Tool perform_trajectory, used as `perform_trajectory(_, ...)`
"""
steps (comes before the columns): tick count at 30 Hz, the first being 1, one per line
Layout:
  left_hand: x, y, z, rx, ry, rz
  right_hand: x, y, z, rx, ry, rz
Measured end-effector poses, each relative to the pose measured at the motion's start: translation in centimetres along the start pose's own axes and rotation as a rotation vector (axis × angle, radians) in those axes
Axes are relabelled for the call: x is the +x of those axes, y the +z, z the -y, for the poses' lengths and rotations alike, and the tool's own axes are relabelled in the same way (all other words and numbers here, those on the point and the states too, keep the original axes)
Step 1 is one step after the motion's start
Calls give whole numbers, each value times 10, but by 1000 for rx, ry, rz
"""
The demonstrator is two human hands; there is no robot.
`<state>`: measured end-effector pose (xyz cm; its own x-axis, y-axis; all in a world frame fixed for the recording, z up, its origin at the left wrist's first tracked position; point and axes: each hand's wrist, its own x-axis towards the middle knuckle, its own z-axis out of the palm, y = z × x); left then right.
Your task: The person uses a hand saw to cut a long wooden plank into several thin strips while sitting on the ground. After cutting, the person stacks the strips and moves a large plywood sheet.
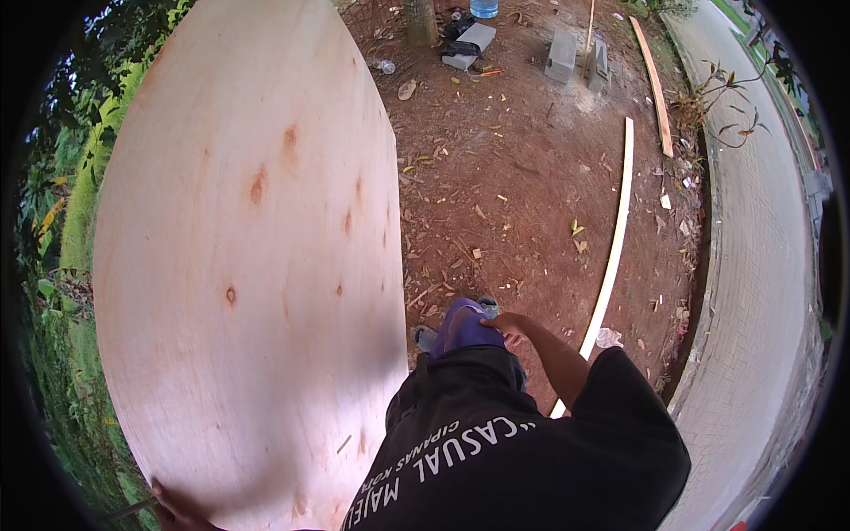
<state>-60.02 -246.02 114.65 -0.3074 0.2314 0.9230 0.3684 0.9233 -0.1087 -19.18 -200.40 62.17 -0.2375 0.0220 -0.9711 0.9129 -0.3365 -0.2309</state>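
Observation:
A big pale plywood sheet (pixel 266 221) with brown knots fills the left side, its right edge beside my legs. At its lower left corner, my left hand (pixel 173 511) lies in shadow with fingers bent at the edge. A thin dark rod (pixel 128 511) runs up to that hand; how it is held is hard to see. My right hand (pixel 509 327) is in front of my thigh, fingers curled against my purple shorts (pixel 460 323), pinching the cloth. On the sheet near my body lies a small thin stick (pixel 343 443).
A long pale wood strip (pixel 620 212) lies on the red dirt to my right, with a second plank (pixel 653 88) beyond. Grey blocks (pixel 561 57) and a tree trunk (pixel 420 22) stand ahead. A paved road (pixel 761 221) runs along the right; plants (pixel 80 177) border the left.

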Motion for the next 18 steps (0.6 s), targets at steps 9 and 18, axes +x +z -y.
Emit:
perform_trajectory(9,26,-11,-87,-15,19,-19,45,-74,-118,113,-62,-224)
perform_trajectory(18,40,40,-233,-102,83,-30,80,-245,-229,-399,-315,-760)
